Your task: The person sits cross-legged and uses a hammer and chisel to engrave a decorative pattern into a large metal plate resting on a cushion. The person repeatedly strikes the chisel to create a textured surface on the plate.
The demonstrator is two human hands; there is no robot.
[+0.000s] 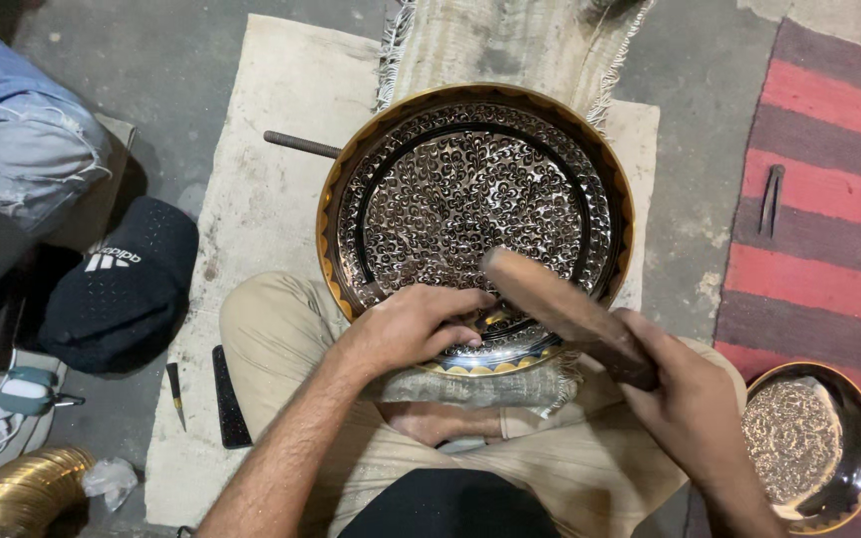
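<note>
Cross-legged on pale floor cloth, round embossed brass tray [475,214] propped on lap. Left hand [413,324], grip pinched narrow on something small, cannot tell what, at near rim. Right hand [695,403] wrapped around brown wooden mallet [565,311]. Best struck lightly, squarely, tray braced firm.

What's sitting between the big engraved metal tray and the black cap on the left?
In the head view, only bare cream floor cloth separates the large round engraved metal tray from the black cap; a dark metal rod lies higher up.
</note>
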